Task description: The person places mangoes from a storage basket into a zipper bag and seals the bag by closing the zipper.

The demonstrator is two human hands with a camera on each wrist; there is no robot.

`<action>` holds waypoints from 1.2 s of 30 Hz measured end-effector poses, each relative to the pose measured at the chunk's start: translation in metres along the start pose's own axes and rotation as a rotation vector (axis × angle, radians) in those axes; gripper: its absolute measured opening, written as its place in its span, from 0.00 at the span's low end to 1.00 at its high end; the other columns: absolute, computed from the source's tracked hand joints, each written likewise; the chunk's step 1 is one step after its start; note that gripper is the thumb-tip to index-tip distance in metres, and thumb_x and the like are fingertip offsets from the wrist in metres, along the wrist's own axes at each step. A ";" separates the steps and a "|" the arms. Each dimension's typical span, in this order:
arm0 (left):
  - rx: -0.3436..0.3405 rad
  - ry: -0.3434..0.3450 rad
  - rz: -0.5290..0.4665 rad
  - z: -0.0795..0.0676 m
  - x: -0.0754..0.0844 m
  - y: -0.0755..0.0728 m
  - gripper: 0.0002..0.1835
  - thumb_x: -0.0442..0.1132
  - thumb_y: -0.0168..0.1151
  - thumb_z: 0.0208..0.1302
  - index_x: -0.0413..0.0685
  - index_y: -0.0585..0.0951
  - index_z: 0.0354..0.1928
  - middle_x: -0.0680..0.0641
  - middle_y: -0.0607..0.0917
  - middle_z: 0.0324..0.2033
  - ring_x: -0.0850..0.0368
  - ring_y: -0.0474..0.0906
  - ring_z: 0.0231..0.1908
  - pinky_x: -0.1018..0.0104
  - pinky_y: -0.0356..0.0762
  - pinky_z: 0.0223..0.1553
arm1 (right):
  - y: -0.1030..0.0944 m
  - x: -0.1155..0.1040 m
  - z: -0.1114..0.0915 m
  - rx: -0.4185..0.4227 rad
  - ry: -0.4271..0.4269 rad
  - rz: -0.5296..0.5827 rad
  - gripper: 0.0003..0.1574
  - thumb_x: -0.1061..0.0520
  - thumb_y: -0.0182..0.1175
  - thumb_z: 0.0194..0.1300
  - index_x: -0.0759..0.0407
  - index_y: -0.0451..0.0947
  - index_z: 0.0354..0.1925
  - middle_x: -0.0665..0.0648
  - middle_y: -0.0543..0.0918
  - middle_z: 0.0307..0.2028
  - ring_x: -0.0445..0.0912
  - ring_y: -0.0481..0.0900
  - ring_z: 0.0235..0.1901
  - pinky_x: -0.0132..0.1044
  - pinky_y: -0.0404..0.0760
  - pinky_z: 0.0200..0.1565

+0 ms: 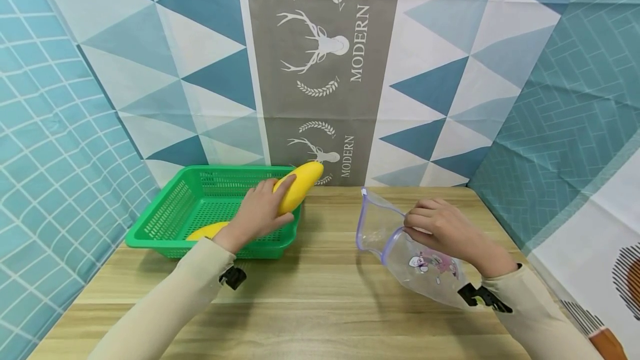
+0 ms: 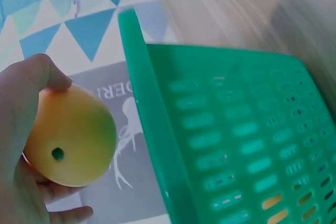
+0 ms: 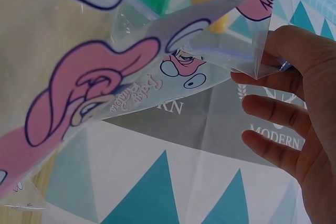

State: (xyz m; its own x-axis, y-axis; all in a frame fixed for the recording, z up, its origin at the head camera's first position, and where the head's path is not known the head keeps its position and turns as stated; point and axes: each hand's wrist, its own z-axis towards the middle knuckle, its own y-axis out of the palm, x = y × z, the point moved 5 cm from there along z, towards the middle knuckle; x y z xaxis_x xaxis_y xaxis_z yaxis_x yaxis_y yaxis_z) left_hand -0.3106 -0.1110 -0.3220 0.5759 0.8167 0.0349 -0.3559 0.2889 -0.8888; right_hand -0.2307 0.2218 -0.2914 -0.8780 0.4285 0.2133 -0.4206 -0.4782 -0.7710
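Observation:
My left hand [image 1: 261, 210] grips a yellow mango [image 1: 300, 186], raised over the right end of the green basket [image 1: 165, 246]. In the left wrist view the mango [image 2: 79, 135] shows a green flush and a dark stem spot, with the thumb and fingers around it. Another yellow fruit [image 1: 207, 231] lies in the basket, partly hidden by my left arm. My right hand [image 1: 445, 232] pinches the rim of a clear zip bag [image 1: 425, 276] with a purple edge and pink cartoon print. The bag's mouth gapes toward the left.
The basket stands at the back left of the wooden table [image 1: 320, 304]. A patterned backdrop [image 1: 430, 71] rises behind the table, with blue tiled sheets [image 1: 50, 126] at the left side. Black straps [image 1: 482, 296] sit on both wrists.

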 end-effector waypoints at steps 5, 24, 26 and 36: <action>0.085 0.103 -0.043 -0.002 0.015 -0.006 0.42 0.44 0.66 0.56 0.47 0.63 0.73 0.31 0.76 0.51 0.39 0.75 0.44 0.45 0.76 0.38 | -0.003 0.001 0.000 0.019 0.001 0.007 0.24 0.47 0.45 0.80 0.54 0.79 0.30 0.46 0.81 0.30 0.42 0.76 0.32 0.40 0.77 0.35; 0.275 0.409 -0.144 -0.007 0.048 -0.017 0.41 0.46 0.67 0.48 0.51 0.68 0.68 0.35 0.76 0.51 0.42 0.75 0.44 0.48 0.76 0.42 | -0.015 0.008 0.001 0.109 -0.005 0.034 0.20 0.49 0.49 0.78 0.54 0.79 0.30 0.47 0.80 0.29 0.44 0.75 0.31 0.38 0.74 0.34; 0.289 0.441 -0.159 -0.006 0.052 -0.019 0.41 0.46 0.66 0.47 0.51 0.69 0.68 0.35 0.76 0.51 0.43 0.75 0.43 0.49 0.75 0.41 | -0.017 0.007 0.003 0.125 -0.017 0.027 0.20 0.49 0.50 0.78 0.53 0.78 0.30 0.47 0.79 0.29 0.44 0.75 0.30 0.38 0.73 0.34; 0.253 0.508 -0.174 -0.005 0.068 -0.026 0.41 0.48 0.64 0.47 0.52 0.69 0.69 0.37 0.77 0.54 0.45 0.76 0.45 0.50 0.76 0.45 | -0.022 0.004 0.006 0.136 -0.002 0.008 0.21 0.48 0.50 0.78 0.54 0.80 0.30 0.47 0.80 0.28 0.46 0.75 0.32 0.38 0.72 0.36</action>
State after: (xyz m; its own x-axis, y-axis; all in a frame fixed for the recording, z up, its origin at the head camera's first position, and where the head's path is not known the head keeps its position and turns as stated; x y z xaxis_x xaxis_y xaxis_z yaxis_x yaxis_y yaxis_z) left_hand -0.2588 -0.0657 -0.2988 0.8994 0.4235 -0.1087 -0.3535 0.5581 -0.7507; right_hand -0.2262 0.2296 -0.2703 -0.8818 0.4231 0.2085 -0.4407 -0.5813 -0.6840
